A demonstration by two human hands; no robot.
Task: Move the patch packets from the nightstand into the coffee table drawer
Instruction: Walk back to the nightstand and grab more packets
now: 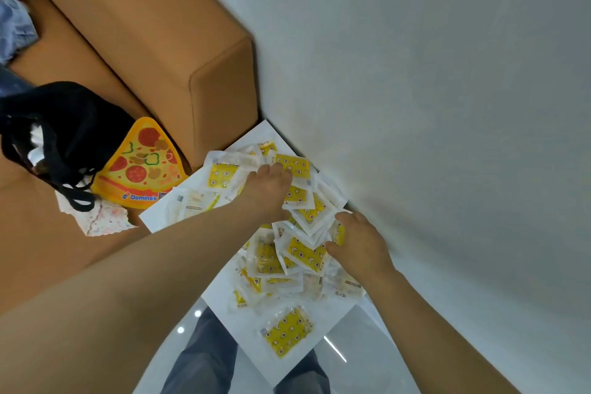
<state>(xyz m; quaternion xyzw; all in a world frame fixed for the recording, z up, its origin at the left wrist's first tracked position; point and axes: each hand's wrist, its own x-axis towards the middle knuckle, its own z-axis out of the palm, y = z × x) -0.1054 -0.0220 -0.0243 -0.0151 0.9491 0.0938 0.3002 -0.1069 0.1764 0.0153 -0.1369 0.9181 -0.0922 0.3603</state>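
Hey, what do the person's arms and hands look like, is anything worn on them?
Both arms are bare right to the frame edge, with no sleeves in view. The left hand and right hand show no gloves, rings, watch or bracelet that I can see.

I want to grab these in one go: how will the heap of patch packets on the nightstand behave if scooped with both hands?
The patch packets look thin, flat and glossy, so they will probably slide over each other and spill from a scoop. Each seems light and bendy. The smooth white nightstand likely offers little grip.
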